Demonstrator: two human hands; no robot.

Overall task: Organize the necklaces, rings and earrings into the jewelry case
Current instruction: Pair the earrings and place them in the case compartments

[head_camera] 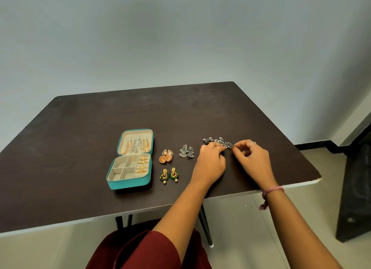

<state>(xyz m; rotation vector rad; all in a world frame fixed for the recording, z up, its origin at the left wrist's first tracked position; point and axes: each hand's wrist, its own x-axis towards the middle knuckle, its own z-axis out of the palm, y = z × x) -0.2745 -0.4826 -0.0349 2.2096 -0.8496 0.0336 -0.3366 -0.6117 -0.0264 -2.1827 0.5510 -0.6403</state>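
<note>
An open teal jewelry case [128, 183] lies on the dark table [80, 128]. Necklaces [137, 145] hang in its lid and gold rings [143, 164] fill its right slots. To its right lie orange-gold earrings [166, 156], green-gold earrings [169, 175] and silver earrings [187, 151]. A cluster of dark silver earrings [218, 142] lies farther right. My left hand [210, 162] and my right hand [253, 158] both pinch pieces at the near end of that cluster.
The table's right edge [313, 168] lies close to my right hand. A dark piece of furniture [355, 188] stands on the floor at the right. A wall rises behind the table.
</note>
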